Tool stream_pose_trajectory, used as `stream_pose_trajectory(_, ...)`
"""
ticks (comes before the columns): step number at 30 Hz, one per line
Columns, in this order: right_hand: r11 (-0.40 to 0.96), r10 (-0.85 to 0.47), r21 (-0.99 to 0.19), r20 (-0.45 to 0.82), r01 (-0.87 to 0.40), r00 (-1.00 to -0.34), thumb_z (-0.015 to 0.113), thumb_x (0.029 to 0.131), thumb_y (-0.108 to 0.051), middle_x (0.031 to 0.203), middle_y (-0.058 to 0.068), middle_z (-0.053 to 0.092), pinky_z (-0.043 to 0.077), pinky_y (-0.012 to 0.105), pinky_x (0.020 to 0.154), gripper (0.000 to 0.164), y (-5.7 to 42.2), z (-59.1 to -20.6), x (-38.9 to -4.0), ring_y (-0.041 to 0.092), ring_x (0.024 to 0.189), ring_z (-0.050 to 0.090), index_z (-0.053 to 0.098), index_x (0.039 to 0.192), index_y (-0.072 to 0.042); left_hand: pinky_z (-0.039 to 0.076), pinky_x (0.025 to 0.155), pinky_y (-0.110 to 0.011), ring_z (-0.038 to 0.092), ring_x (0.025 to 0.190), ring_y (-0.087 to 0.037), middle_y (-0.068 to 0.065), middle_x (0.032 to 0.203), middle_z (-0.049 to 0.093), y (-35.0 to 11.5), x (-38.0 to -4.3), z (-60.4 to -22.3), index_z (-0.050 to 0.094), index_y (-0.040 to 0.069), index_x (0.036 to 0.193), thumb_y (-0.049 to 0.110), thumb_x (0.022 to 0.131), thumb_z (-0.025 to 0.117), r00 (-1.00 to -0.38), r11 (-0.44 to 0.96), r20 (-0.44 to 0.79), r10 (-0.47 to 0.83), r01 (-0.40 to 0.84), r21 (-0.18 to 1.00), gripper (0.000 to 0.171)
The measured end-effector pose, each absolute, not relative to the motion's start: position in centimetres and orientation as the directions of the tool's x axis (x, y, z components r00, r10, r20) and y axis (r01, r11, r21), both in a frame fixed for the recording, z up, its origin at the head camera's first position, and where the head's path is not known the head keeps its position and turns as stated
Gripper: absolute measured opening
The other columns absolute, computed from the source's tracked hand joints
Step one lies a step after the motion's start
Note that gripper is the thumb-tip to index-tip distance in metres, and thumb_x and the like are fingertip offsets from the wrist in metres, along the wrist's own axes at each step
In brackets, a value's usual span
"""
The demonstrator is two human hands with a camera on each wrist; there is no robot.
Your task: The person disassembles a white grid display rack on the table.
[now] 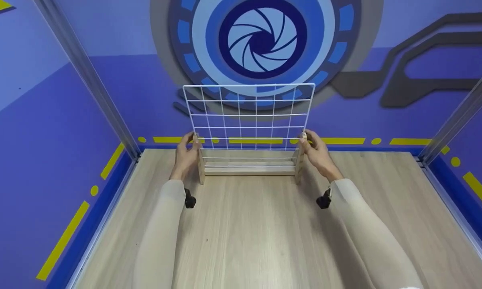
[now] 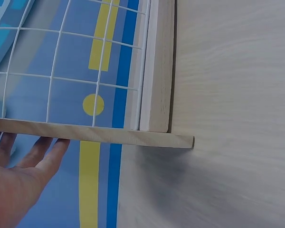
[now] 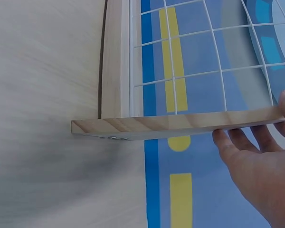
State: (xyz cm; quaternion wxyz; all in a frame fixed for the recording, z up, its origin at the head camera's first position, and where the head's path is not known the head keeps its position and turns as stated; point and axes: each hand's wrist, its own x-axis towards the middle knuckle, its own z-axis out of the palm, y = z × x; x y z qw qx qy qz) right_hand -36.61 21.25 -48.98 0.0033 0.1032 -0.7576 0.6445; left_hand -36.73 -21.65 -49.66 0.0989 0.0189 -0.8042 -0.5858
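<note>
A small rack with a white wire grid back (image 1: 249, 114) and wooden side panels stands upright near the far edge of the table. My left hand (image 1: 185, 155) grips the top of its left side panel (image 2: 109, 134), fingers along the outer face. On the opposite side, my right hand (image 1: 319, 154) holds the right side panel (image 3: 147, 124) in the same way, thumb at the top edge in the right wrist view. Between the panels, a wooden crossbar (image 1: 249, 171) runs low along the front.
The pale wood-grain table (image 1: 241, 233) meets a blue patterned wall (image 1: 136, 96) just behind the rack. Metal frame posts rise at the left (image 1: 92, 84) and right (image 1: 461, 116) corners. Small black devices (image 1: 190, 199) hang at both wrists.
</note>
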Motion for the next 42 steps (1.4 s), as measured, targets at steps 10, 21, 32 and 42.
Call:
stream_pose_trajectory(10,0.182,-0.137,-0.975,0.107,-0.131,-0.985,0.044,0.107,-0.016,0.156,0.024,0.033,0.034,0.052,0.115,0.051,23.0,-47.0,-34.5,0.038,0.143,0.036,0.03,0.155,-0.003,0.029,0.118,-0.047,0.036,0.144,-0.028,-0.006,0.155,0.042,-19.5,-36.8,-49.5,0.04,0.018,0.152,0.031,0.106,0.048,-0.986,0.348,0.128,-0.11,0.082,0.934,0.048)
stream_pose_trajectory(21,0.162,-0.11,-0.976,0.129,-0.146,-0.985,0.042,0.107,-0.011,0.153,0.028,0.033,0.034,0.053,0.114,0.051,25.3,-47.6,-33.7,0.041,0.142,0.035,0.027,0.155,0.0,0.036,0.115,-0.042,0.041,0.141,-0.028,-0.008,0.151,0.046,-17.1,-37.1,-49.8,0.043,0.014,0.149,0.021,0.105,0.05,-0.982,0.311,0.181,-0.057,0.155,0.938,0.045)
stream_pose_trajectory(32,0.22,-0.044,-0.958,0.18,-0.185,-0.983,0.043,0.108,-0.028,0.156,0.023,0.033,0.038,0.046,0.113,0.056,28.6,-50.3,-33.5,0.036,0.143,0.035,0.027,0.158,-0.009,0.037,0.114,-0.04,0.045,0.136,-0.026,-0.009,0.15,0.046,-14.7,-37.7,-49.5,0.042,0.014,0.15,0.021,0.106,0.048,-0.985,0.323,0.17,-0.007,0.159,0.933,0.045)
stream_pose_trajectory(42,0.28,0.01,-0.934,0.232,-0.22,-0.973,0.043,0.107,-0.032,0.155,0.019,0.036,0.042,0.04,0.11,0.055,30.7,-50.9,-31.2,0.037,0.14,0.04,0.03,0.156,-0.011,0.031,0.117,-0.046,0.039,0.141,-0.026,-0.006,0.153,0.043,-12.1,-38.0,-49.3,0.041,0.02,0.151,0.031,0.107,0.045,-0.987,0.366,0.152,0.053,0.161,0.917,0.045)
